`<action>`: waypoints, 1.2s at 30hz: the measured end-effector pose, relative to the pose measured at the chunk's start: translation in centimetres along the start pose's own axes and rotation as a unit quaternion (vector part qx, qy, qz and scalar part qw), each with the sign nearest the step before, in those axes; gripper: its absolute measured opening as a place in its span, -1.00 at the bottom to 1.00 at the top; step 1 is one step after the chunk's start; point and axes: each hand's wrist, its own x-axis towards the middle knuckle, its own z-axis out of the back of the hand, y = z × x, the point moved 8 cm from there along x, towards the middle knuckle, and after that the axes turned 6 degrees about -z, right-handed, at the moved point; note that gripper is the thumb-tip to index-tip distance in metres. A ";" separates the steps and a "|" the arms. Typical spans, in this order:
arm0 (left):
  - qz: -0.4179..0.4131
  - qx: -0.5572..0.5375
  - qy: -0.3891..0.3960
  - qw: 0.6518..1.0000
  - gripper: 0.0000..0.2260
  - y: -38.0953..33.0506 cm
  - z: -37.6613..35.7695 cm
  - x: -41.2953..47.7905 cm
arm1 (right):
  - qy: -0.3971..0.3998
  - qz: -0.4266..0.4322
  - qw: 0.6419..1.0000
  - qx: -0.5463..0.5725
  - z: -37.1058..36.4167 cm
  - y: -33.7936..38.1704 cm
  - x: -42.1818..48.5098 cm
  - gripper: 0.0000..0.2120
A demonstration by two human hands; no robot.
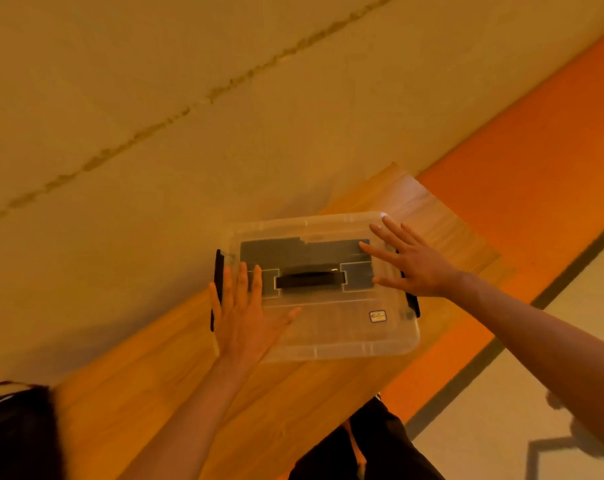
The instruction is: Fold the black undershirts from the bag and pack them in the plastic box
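Clear lidded plastic box (328, 327), black latches.

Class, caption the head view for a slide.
Left hand and right hand flat on lidded clear plastic box with black handle, wooden table beneath.

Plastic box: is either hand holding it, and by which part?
Neither grips it. The left hand and right hand lie flat, fingers straight, on its lid, either side of the black handle.
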 end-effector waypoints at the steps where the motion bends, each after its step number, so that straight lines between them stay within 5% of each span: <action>1: 0.001 -0.002 -0.003 1.000 0.10 0.3 -0.2 -0.6 | 0.009 0.019 1.000 -0.011 0.2 0.1 1.2 -0.29; 10: 0.122 -0.048 -0.018 0.991 0.03 5.1 -2.1 -5.7 | 0.061 0.098 0.991 -0.071 1.0 6.0 10.0 -0.25; 14: 0.147 -0.054 -0.031 0.987 0.02 5.8 -2.1 -6.5 | 0.030 0.026 0.998 -0.054 0.3 10.1 10.0 -0.07; 29: 0.145 -0.076 -0.003 0.986 0.01 5.0 -2.1 -6.6 | -0.019 -0.139 0.990 0.016 -1.3 13.6 5.4 -0.40; 32: 0.149 -0.086 0.030 0.985 0.02 5.2 -1.7 -6.4 | 0.033 -0.131 0.990 0.037 -0.8 13.5 5.9 -0.30; 36: 0.150 -0.080 0.064 0.983 0.17 5.8 1.2 -5.2 | 0.059 -0.112 0.991 0.046 1.8 14.5 7.9 0.08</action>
